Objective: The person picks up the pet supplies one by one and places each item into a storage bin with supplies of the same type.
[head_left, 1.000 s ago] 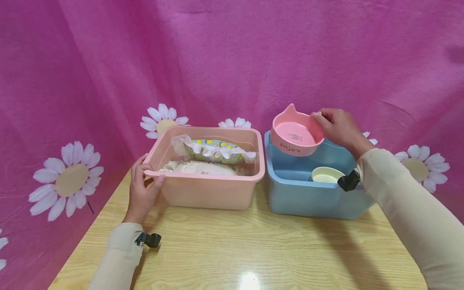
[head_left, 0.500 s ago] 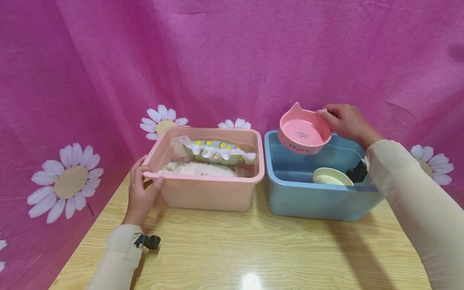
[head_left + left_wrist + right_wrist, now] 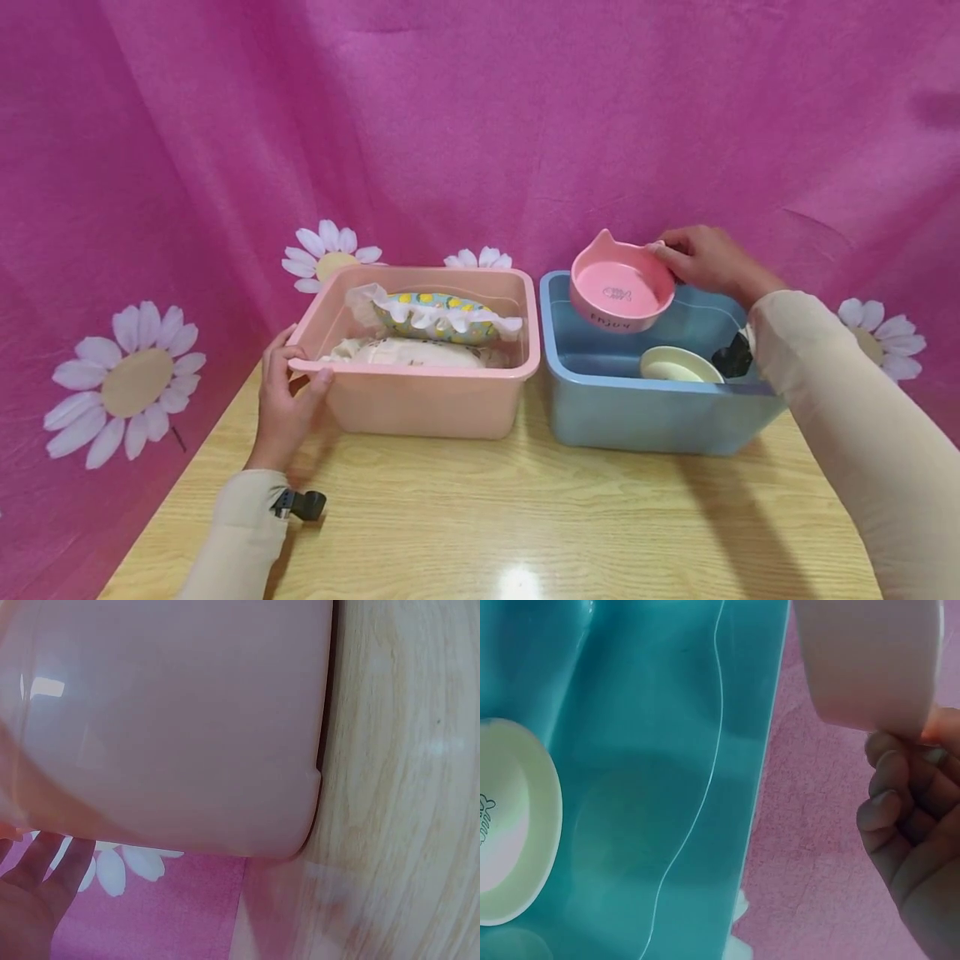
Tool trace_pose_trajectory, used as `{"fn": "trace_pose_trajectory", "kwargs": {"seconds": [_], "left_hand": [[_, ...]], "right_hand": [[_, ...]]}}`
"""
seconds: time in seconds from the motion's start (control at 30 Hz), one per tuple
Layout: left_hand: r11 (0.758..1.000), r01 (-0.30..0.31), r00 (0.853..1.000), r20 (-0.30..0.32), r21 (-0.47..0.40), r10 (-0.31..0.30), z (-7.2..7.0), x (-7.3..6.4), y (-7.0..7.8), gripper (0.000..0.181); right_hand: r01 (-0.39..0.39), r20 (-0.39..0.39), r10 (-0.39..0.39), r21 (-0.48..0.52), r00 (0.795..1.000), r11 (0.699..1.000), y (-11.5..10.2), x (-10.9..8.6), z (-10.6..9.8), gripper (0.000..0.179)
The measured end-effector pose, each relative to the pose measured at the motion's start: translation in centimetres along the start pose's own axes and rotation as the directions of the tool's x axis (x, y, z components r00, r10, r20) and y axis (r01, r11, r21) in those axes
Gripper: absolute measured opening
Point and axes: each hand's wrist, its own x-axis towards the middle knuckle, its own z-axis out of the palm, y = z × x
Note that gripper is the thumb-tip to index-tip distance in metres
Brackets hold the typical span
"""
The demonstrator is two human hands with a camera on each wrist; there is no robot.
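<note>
My right hand [image 3: 712, 257] pinches the ear-shaped rim point of a pink cat bowl [image 3: 621, 292] marked "Enjoy", with a fish drawing inside. The bowl tilts toward me above the back left of a blue bin [image 3: 637, 417]. In the right wrist view its pale underside and side [image 3: 874, 667] show beside the thumb and curled fingers. A pale yellow bowl [image 3: 678, 365] leans inside the blue bin, partly hidden by the front wall. My left hand [image 3: 281, 412] grips the front left corner of a pink bin [image 3: 427, 404], its thumb outside the rim.
Inside the pink bin lie a lemon-print frilled cushion [image 3: 442, 321] and a cream cloth item [image 3: 412, 352]. Both bins stand side by side on a wooden table [image 3: 480, 508]. A magenta curtain [image 3: 450, 125] with white flowers hangs close behind.
The pink bowl has shifted a little right relative to the blue bin, rising slightly and then lowering. My right wrist has moved right, uncovering more of the yellow bowl. My left hand keeps its grip.
</note>
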Motion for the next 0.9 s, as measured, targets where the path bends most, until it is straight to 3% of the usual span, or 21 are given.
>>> {"fn": "trace_pose_trajectory", "kwargs": {"seconds": [0.4, 0.67, 0.9], "left_hand": [[1.0, -0.016, 1.0, -0.008, -0.026, 0.016, 0.04, 0.1, -0.34, 0.036], [1.0, 0.004, 1.0, 0.0, -0.012, -0.004, -0.03, 0.17, -0.63, 0.035], [1.0, 0.005, 1.0, 0.001, -0.006, -0.005, -0.12, 0.16, -0.51, 0.036]], "right_hand": [[-0.006, 0.021, 0.006, -0.031, 1.0, 1.0, 0.36, 0.01, 0.53, 0.028], [-0.011, 0.007, 0.012, -0.066, 1.0, 0.998, 0.49, 0.1, 0.85, 0.029], [-0.026, 0.033, 0.028, -0.04, 0.999, 0.999, 0.23, 0.13, 1.06, 0.032]]}}
